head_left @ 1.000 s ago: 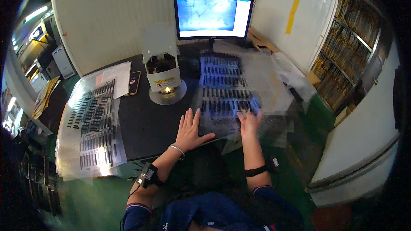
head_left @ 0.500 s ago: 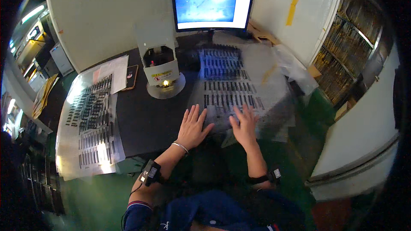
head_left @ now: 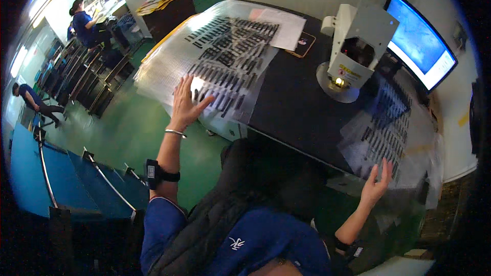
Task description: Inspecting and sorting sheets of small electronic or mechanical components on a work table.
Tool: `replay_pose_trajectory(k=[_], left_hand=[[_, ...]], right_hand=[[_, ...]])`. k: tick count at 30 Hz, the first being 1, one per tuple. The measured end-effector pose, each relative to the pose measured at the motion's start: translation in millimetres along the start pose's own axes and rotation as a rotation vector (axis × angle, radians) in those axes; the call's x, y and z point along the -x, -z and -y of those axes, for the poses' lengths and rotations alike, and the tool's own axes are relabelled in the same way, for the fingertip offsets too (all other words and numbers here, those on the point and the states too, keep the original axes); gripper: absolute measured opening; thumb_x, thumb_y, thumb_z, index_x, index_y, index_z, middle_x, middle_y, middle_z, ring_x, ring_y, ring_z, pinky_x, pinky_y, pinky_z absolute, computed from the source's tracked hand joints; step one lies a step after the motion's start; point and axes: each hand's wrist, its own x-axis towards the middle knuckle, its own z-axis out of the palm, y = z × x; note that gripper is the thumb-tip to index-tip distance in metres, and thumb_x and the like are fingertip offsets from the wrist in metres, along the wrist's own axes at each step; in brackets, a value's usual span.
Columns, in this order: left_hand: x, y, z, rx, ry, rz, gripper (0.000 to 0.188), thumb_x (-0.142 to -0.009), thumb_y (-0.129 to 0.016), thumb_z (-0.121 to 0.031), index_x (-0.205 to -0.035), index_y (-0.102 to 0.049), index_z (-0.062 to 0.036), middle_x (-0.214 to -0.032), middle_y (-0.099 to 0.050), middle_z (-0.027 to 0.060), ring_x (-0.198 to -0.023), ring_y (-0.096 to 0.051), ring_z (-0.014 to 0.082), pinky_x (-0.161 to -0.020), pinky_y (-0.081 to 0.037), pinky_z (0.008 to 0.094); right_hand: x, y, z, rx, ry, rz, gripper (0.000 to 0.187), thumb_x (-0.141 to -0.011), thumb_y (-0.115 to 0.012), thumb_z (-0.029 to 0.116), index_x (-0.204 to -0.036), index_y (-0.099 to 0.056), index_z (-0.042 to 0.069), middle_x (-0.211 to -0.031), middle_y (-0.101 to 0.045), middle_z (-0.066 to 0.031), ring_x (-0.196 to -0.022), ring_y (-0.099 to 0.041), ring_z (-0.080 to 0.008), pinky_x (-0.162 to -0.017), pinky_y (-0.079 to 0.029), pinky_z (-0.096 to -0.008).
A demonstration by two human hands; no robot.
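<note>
Two hands (head_left: 185,105), two sheet piles (head_left: 232,59), one desk (head_left: 291,94), one monitor (head_left: 422,43), one phone (head_left: 305,46), one white device (head_left: 369,36), one bracelet (head_left: 175,133).

The view comes from a fisheye camera on the wearer's head, the left of a side-by-side pair. It looks down over the blue shirt (head_left: 266,245) at the lower edge and faces the worktop (head_left: 296,102), whose front edge slants down to the right. The left hand (head_left: 185,105) and right hand (head_left: 377,188) are fairly near; the screen (head_left: 422,41) tilts toward the right rim, the floor (head_left: 123,128) stretching away left.
</note>
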Motion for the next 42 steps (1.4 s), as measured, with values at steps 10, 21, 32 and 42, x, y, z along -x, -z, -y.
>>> replay_pose_trajectory(k=[10, 21, 32, 42], left_hand=[[25, 61, -17, 0.084, -0.063, 0.522, 0.088, -0.056, -0.079, -0.032, -0.132, -0.041, -0.0099, -0.134, -0.040, 0.0179, -0.129, -0.033, 0.0314, -0.108, -0.022, 0.0454], [87, 44, 30, 0.269, 0.518, -0.296, 0.090, -0.072, -0.073, -0.041, -0.137, -0.026, -0.0004, -0.137, -0.029, 0.0250, -0.128, -0.031, 0.0366, -0.103, -0.028, 0.0505], [51, 45, 112, 1.111, 0.999, 0.052, 0.028, -0.081, -0.066, -0.031, -0.092, -0.060, -0.0051, -0.071, -0.061, 0.0027, -0.053, -0.057, 0.0108, -0.045, -0.040, 0.0202], [76, 92, 77, 1.069, 0.727, -0.393, 0.035, -0.093, -0.049, -0.018, -0.125, -0.046, -0.0042, -0.098, -0.064, 0.0177, -0.069, -0.067, 0.0214, -0.052, -0.054, 0.0244]], right_hand=[[-5, -18, 93, -0.337, 0.088, 0.158, 0.025, -0.087, -0.054, 0.005, -0.110, -0.059, -0.001, -0.119, -0.056, -0.0139, -0.113, -0.051, -0.0259, -0.097, -0.037, -0.0351], [2, -29, 118, -0.446, 0.082, 0.361, 0.023, -0.088, -0.052, 0.004, -0.109, -0.060, -0.001, -0.112, -0.061, -0.0121, -0.105, -0.056, -0.0227, -0.093, -0.041, -0.0325], [14, -33, 124, -0.491, 0.005, 0.458, 0.022, -0.088, -0.052, 0.003, -0.107, -0.061, -0.001, -0.105, -0.063, -0.0122, -0.097, -0.060, -0.0201, -0.086, -0.046, -0.0297], [18, -39, 126, -0.442, 0.085, 0.537, 0.019, -0.088, -0.051, 0.001, -0.104, -0.061, -0.004, -0.101, -0.064, -0.0113, -0.094, -0.061, -0.0169, -0.083, -0.047, -0.0269]])
